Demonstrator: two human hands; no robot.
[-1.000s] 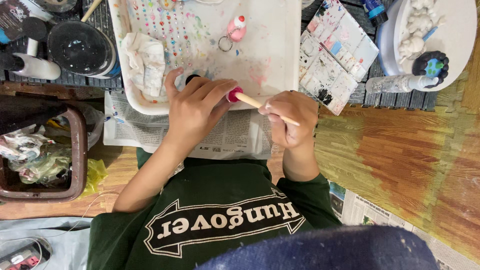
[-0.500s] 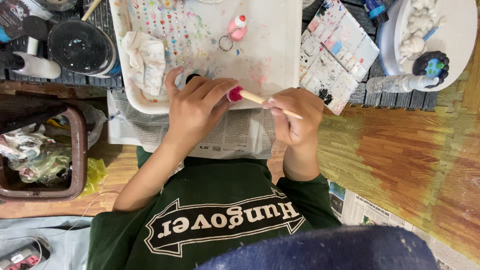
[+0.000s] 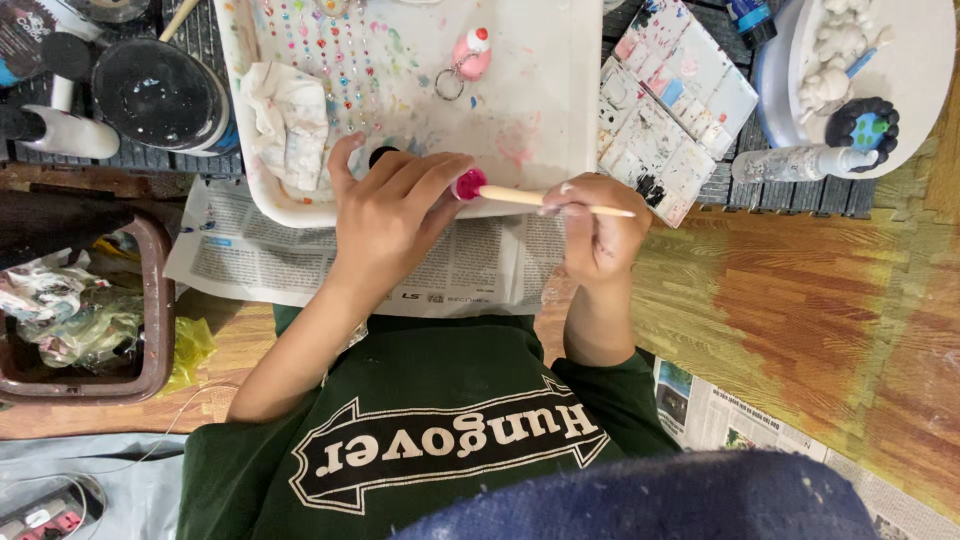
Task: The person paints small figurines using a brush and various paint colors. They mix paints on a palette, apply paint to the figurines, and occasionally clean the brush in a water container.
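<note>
Head view, looking down. The left hand (image 3: 385, 215) is curled, its fingers (image 3: 425, 180) closed around a small object with a pink end (image 3: 467, 185) and a black end that shows above the thumb; the rest of the object is hidden inside the grip. The right hand (image 3: 597, 225) has its fingers pinched shut on a thin wooden brush handle (image 3: 560, 202), which lies almost level, its left end touching the pink end. Both hands hover over the near rim of a white tray (image 3: 560, 110) speckled with paint marks. In the tray: a crumpled white cloth (image 3: 290, 120) at left, rows of small coloured gem stickers (image 3: 340, 60) beside it, and a pink figure on a key ring (image 3: 470, 55) near the middle. Just right of the tray lies a white paint palette (image 3: 675, 100) with square wells, tilted. Further right, a round white plate (image 3: 920, 70) bears small white figures, a dark flower-shaped piece (image 3: 862, 125) and a clear tube (image 3: 800, 163) lying along its edge. At upper left stands a black round jar (image 3: 160, 95). A newspaper sheet (image 3: 260, 255) is spread under the tray's near edge. At left, a brown basket (image 3: 150, 330) holds crumpled wrappers. The surface at right is wood-patterned
</note>
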